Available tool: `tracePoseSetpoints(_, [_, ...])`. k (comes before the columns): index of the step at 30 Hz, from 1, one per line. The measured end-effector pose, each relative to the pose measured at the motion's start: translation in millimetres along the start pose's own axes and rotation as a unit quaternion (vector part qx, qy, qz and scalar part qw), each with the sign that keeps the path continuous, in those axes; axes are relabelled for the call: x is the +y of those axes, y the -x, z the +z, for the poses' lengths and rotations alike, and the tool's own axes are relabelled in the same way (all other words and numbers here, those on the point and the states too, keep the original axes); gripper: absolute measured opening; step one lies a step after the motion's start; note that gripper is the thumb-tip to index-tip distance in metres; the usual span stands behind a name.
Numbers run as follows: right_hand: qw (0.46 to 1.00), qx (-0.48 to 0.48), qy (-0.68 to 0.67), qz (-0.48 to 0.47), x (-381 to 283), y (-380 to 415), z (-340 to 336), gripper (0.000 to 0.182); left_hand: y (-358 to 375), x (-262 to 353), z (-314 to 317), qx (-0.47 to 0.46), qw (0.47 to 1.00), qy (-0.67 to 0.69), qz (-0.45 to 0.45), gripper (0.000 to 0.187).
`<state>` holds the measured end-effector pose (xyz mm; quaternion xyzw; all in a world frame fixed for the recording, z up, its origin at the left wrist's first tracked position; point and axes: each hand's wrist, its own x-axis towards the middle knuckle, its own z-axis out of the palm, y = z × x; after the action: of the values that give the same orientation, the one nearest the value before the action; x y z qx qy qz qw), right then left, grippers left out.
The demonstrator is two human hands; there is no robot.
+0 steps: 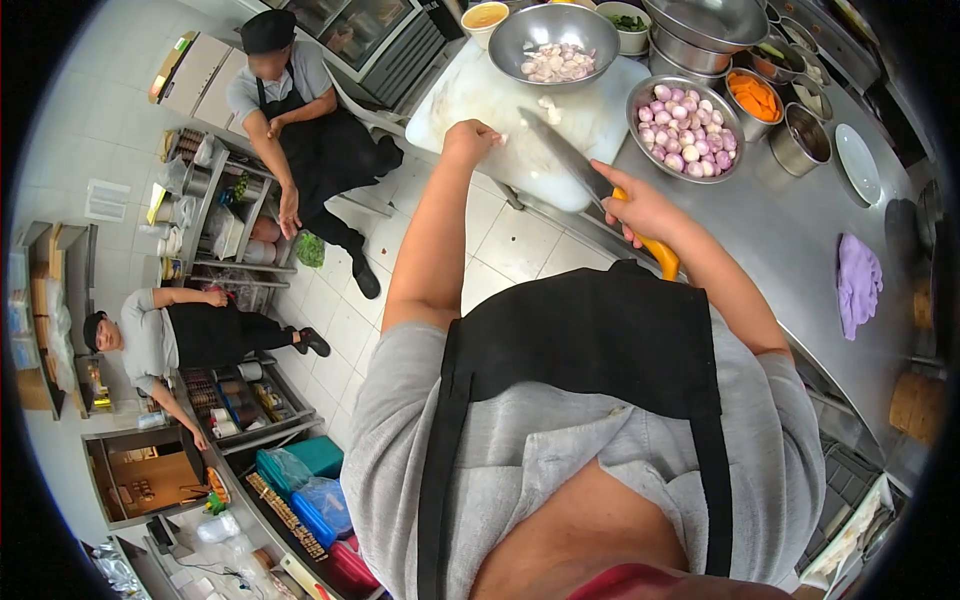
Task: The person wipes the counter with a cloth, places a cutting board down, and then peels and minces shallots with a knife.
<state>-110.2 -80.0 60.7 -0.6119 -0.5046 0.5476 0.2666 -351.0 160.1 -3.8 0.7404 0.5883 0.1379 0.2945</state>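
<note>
Head view, upper centre of frame: small pale peeled shallot piece [548, 108] on white plastic cutting board [470, 95]; judged light, firm, slippery, best pinned from above. Left hand [470, 138] curled, fingertips pressing the board beside it. Right hand [640, 205] closed around orange-handled steel knife [580, 165].

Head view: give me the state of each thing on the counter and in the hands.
Knife: gripped by right hand, blade over cutting board.
Left hand: pressing a small piece on the board.
Shallot bowl: full, whole.
Upper bowl: partly filled, peeled pieces.
Purple cloth: crumpled.
</note>
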Motion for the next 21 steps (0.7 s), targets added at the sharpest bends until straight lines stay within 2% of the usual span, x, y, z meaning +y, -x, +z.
tracePoseSetpoints(2, [0.999, 0.021, -0.027, -0.010, 1.6, 2.2, 3.0, 0.063, 13.8, 12.9, -6.4, -0.030, 0.997, 0.037, -0.061, 0.026])
tracePoseSetpoints(3, [0.999, 0.037, 0.006, -0.009, -1.8, 4.7, 2.6, 0.063, 13.7, 10.0, -4.0, -0.031, 0.997, 0.038, -0.063, 0.026])
tracePoseSetpoints(5, [0.998, 0.052, 0.042, -0.010, -6.1, 8.1, 1.6, 0.062, 12.2, 5.7, -0.5, -0.013, 1.000, 0.019, -0.001, 0.028])
tracePoseSetpoints(6, [0.997, 0.054, 0.061, -0.001, -7.5, 9.6, 2.3, 0.062, 19.2, 10.5, -1.0, -0.012, 1.000, 0.019, -0.003, 0.028])
tracePoseSetpoints(8, [0.995, 0.057, 0.078, 0.006, -8.1, 11.1, 4.0, 0.062, 36.0, 29.5, -2.0, 0.040, 0.993, -0.087, 0.064, 0.029])
tracePoseSetpoints(12, [0.991, 0.085, 0.090, -0.051, 4.4, 15.1, 5.5, 0.061, 39.8, 39.9, 8.6, 0.031, 0.988, -0.125, 0.086, 0.026])
tracePoseSetpoints(14, [0.987, 0.090, 0.108, -0.079, 6.5, 18.2, 4.7, 0.061, 46.3, 45.9, 9.3, 0.102, 0.965, -0.199, 0.140, 0.026])
tracePoseSetpoints(16, [0.998, 0.044, 0.046, -0.026, 2.2, 26.6, 2.9, 0.062, 44.7, 46.3, 10.6, 0.102, 0.962, -0.206, 0.147, 0.026])
tracePoseSetpoints(21, [0.999, 0.008, -0.031, -0.024, 18.7, 30.8, -7.0, 0.063, 41.8, 53.1, 15.5, 0.105, 0.959, -0.218, 0.148, 0.025])
